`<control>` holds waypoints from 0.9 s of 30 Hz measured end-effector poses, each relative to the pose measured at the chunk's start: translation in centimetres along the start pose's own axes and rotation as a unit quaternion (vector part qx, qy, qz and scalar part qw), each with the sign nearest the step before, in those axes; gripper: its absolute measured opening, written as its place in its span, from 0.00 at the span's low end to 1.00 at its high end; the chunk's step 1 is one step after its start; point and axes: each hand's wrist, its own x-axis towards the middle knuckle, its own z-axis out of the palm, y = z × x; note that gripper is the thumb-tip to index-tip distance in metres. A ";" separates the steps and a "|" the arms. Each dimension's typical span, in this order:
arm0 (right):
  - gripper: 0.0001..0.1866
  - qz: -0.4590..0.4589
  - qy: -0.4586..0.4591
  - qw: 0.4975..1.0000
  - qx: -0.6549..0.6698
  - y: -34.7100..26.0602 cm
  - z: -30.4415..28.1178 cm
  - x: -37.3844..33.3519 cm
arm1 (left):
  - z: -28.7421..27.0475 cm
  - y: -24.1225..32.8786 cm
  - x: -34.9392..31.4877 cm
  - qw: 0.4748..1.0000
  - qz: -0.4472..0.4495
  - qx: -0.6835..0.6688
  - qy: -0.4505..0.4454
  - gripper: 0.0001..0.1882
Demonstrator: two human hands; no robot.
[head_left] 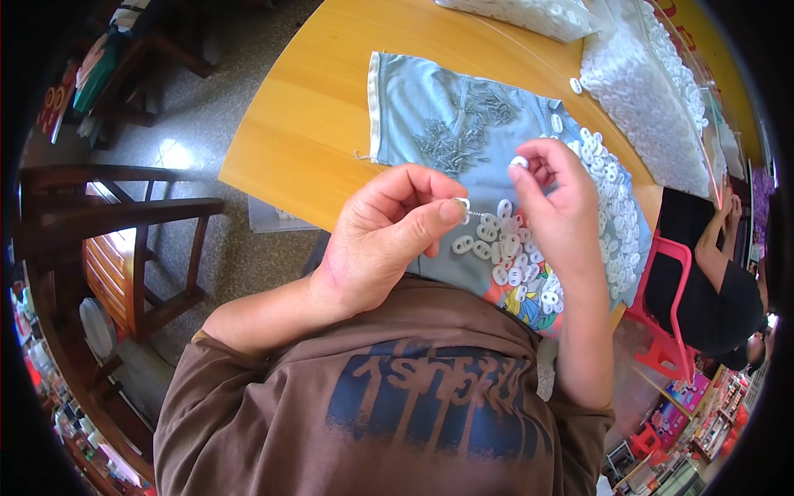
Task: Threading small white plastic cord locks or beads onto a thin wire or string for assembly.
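Observation:
My left hand (389, 227) pinches a small white plastic piece (464, 210) between thumb and forefinger, and a thin metal screw (477, 215) sticks out of it to the right. To its right, my right hand (562, 198) has thumb and fingertips closed on a white oval plastic piece (518, 162). Beneath both hands a light blue cloth (401, 91) covers part of the table. On it lie a heap of metal screws (447, 145), a near pile of white two-holed oval pieces (509, 248), and a larger pile (616, 194) along the right.
Clear plastic bags (641, 107) full of white pieces rest at the table's far right. The yellow wooden table (298, 107) has a curved left edge. A dark wooden chair (124, 240) stands at left. Another person (703, 273) in black sits at right by a red plastic chair (674, 306).

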 end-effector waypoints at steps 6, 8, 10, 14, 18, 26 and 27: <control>0.06 0.200 0.057 0.874 0.439 -2.8 -1.8 -2.4 | 1.2 0.7 -0.1 1.000 -0.004 -0.011 -0.009 0.06; 0.05 0.207 0.042 0.801 0.559 -2.8 -2.1 -3.1 | 1.3 0.9 -0.2 1.000 -0.016 0.004 -0.026 0.07; 0.06 0.206 0.045 0.763 0.611 -2.8 -2.1 -3.6 | 1.8 0.9 -0.2 0.999 -0.027 -0.003 -0.042 0.07; 0.05 0.215 0.050 0.698 0.681 -3.0 -1.6 -4.1 | 2.8 1.0 0.0 0.997 -0.045 -0.010 -0.062 0.07; 0.06 0.220 0.060 0.691 0.686 -3.4 -1.4 -4.4 | 3.7 1.1 0.2 0.997 -0.050 -0.006 -0.056 0.06; 0.07 0.224 0.091 0.715 0.657 -3.8 -1.2 -4.8 | 3.6 0.5 0.0 0.998 -0.003 0.025 -0.052 0.06; 0.07 0.223 0.091 0.715 0.657 -4.0 -1.2 -4.8 | 3.5 0.4 0.0 0.998 -0.003 0.025 -0.052 0.06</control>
